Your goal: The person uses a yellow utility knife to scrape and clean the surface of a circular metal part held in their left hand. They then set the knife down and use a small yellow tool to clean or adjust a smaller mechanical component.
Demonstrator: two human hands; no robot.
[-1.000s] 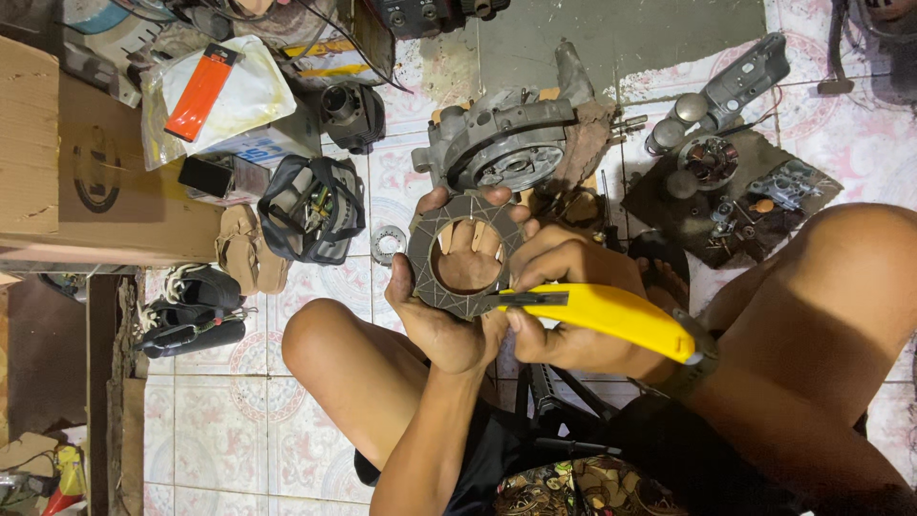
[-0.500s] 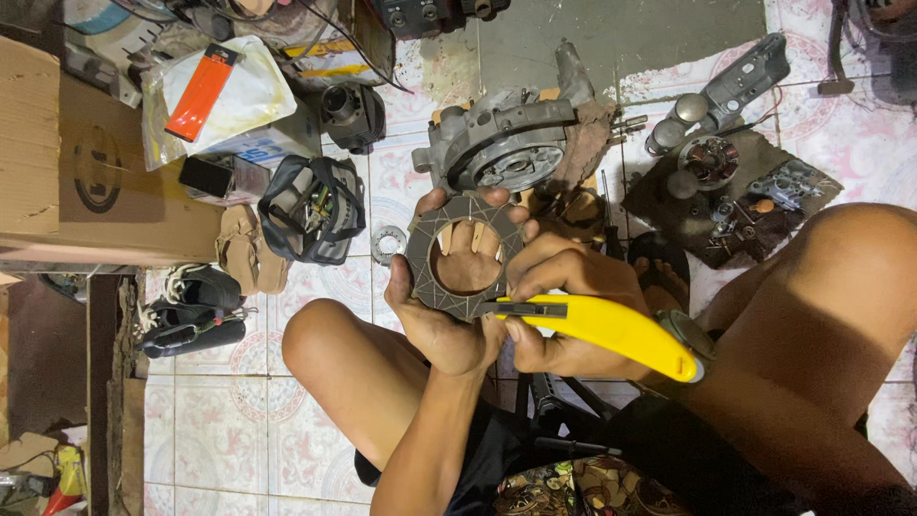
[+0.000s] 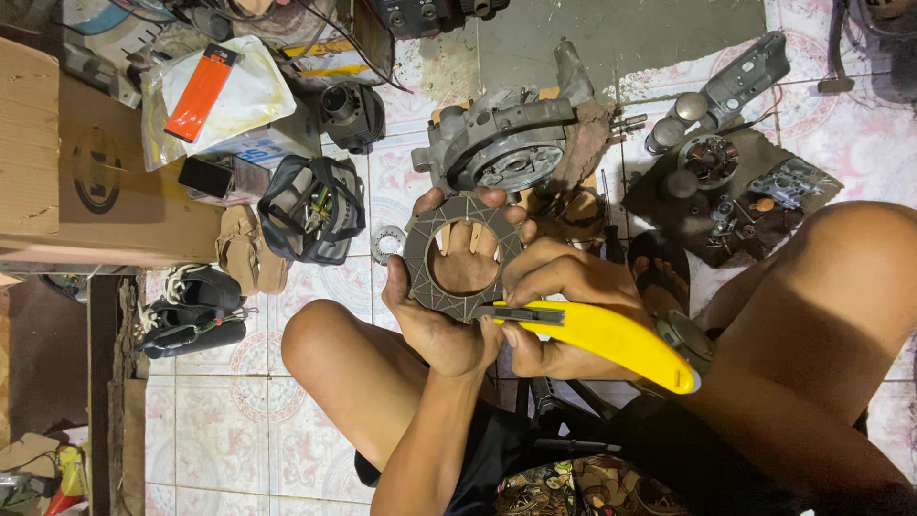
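A grey friction ring (image 3: 420,250), flat with a grooved face and a large round hole, rests in my left hand (image 3: 441,330); its fingers show through the hole and curl over the top rim. My right hand (image 3: 559,287) grips a yellow utility knife (image 3: 611,336), whose short blade touches the ring's lower edge. Both hands are held above my bent knees, over the tiled floor.
A grey engine casing (image 3: 501,143) lies just beyond the ring. A small black tool bag (image 3: 310,208) and a metal washer (image 3: 387,241) sit to the left, a cardboard box (image 3: 81,172) further left. Loose engine parts (image 3: 731,172) lie on a dark cloth at the right.
The knife has shifted slightly along the ring's lower edge; the left hand and ring have stayed put.
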